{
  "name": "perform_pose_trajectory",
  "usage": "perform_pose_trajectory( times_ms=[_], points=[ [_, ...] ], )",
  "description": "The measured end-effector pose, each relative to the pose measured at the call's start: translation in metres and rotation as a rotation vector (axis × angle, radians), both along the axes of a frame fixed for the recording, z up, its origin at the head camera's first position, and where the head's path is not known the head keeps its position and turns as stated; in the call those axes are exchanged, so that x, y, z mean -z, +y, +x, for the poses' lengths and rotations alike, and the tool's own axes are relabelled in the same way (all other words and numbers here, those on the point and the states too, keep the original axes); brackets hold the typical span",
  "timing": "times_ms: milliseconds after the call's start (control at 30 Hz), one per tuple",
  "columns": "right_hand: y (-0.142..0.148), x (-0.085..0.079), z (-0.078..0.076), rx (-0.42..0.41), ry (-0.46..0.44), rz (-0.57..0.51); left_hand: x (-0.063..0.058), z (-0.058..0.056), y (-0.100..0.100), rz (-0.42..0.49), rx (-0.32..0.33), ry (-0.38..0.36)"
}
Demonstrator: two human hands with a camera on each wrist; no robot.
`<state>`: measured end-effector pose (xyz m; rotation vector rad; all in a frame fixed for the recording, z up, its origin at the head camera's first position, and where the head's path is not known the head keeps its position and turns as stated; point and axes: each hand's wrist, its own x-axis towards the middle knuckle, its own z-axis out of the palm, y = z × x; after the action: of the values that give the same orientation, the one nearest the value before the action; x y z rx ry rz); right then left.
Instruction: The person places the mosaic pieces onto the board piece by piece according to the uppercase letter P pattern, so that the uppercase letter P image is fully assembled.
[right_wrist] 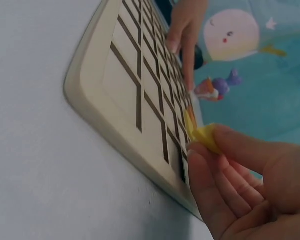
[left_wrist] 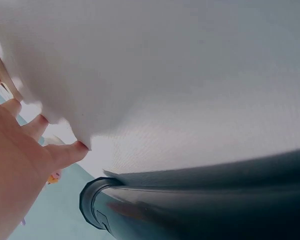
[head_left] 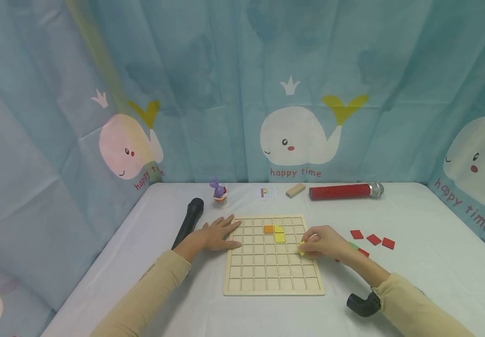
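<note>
A square wooden grid board [head_left: 259,271] lies on the white table. An orange tile [head_left: 269,229] and two yellow tiles [head_left: 280,238] sit in its cells toward the far side. My right hand [head_left: 324,242] pinches another yellow tile [right_wrist: 206,137] between thumb and finger, over the board's right edge. On the opposite edge rests my left hand [head_left: 217,235], its fingers spread and touching the board's rim. In the left wrist view the left hand [left_wrist: 20,145] shows its extended fingers beside the board's edge [left_wrist: 4,72].
Several red tiles [head_left: 374,239] and a green tile [head_left: 353,245] lie right of the board. A black microphone [head_left: 189,220] lies left. Behind stand a purple figurine [head_left: 219,192], a pattern card [head_left: 265,193], a wooden block [head_left: 295,190] and a red microphone [head_left: 343,192]. A black curved object [head_left: 363,305] is near the right forearm.
</note>
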<state>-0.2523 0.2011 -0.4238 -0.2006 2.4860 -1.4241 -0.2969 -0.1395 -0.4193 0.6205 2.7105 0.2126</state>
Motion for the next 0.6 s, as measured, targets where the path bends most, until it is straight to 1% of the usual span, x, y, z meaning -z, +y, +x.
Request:
perform_pose_trajectory(
  times_ms=[200,433,600],
  points=[
    [-0.016,-0.001,-0.001,0.062,-0.015,0.048,0.001,0.000,0.000,-0.005,0.002,0.003],
    [-0.030,0.001,-0.002,0.081,-0.022,0.035,-0.001,0.002,0.001,-0.008,0.003,0.004],
    [-0.038,0.002,-0.004,0.109,-0.044,0.031,-0.001,0.002,0.001,-0.007,0.002,0.007]
  ],
)
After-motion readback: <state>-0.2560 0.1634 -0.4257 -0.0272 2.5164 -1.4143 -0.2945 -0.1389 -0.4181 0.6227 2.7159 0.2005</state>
